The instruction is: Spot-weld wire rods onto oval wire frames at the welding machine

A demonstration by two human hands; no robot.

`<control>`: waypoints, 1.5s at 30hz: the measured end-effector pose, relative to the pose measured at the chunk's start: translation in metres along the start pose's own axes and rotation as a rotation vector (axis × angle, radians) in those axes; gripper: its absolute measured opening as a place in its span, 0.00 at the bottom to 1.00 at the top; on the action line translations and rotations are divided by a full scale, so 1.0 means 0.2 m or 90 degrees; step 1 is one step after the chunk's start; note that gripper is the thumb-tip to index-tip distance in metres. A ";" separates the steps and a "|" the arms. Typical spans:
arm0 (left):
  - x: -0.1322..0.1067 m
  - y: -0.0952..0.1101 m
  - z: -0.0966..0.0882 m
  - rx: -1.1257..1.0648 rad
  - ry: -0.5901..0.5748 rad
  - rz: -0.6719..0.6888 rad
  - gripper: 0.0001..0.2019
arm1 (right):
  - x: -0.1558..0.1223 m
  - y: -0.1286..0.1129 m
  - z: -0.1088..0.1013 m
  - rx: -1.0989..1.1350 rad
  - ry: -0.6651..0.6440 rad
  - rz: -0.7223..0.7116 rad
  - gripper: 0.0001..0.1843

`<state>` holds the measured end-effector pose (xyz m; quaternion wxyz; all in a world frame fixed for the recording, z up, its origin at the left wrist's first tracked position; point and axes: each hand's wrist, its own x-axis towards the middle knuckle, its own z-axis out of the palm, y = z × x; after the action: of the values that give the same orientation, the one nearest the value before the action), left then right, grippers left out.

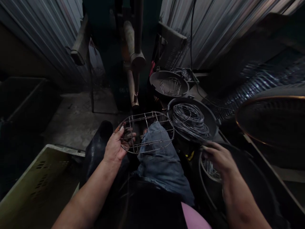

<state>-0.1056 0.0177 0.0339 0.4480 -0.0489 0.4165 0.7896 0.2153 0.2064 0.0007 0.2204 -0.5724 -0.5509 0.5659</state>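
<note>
My left hand (116, 144) grips the left rim of a round wire frame basket (152, 130), holding it above my knee in blue jeans (159, 159). My right hand (218, 156) reaches down to the right into a dark tub (250, 178), fingers curled round thin wire rings (209, 170). Just beyond the basket, a black round basin (212, 122) holds a coil of several wire rings (189, 121).
A farther basin (157, 79) holds another wire basket (170, 86). A vertical post with a wooden handle (133, 63) stands ahead. A pale perforated crate (35, 187) sits at lower left, a large round pan (274, 121) at right. Corrugated metal walls (214, 28) close in both sides.
</note>
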 end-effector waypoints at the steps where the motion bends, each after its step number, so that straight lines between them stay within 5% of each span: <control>1: 0.00 -0.01 0.01 0.001 -0.002 -0.002 0.10 | -0.02 -0.07 0.10 0.023 -0.085 0.029 0.18; 3: -0.02 -0.02 0.02 0.003 -0.011 -0.007 0.11 | -0.05 -0.19 0.34 0.052 -0.295 0.091 0.18; 6: -0.05 -0.02 0.02 0.001 -0.030 -0.009 0.12 | -0.08 -0.31 0.70 0.120 -0.459 0.129 0.17; 9: -0.08 0.01 -0.01 -0.003 -0.028 -0.005 0.12 | -0.09 -0.35 0.93 0.220 -0.545 0.119 0.16; 12: -0.10 0.04 -0.03 -0.010 -0.017 0.001 0.12 | -0.10 -0.36 1.03 0.291 -0.586 0.103 0.14; 39: -0.11 0.09 -0.06 -0.046 0.021 -0.008 0.11 | -0.15 -0.31 1.03 0.343 -0.644 0.138 0.10; 45: -0.11 0.07 -0.06 -0.037 0.013 -0.017 0.13 | -0.16 -0.38 1.06 0.344 -0.602 0.131 0.11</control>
<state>-0.1067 -0.0092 0.0443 0.4525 -0.0751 0.3972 0.7948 0.0059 0.1221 0.0253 0.0316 -0.2295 -0.3663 0.9012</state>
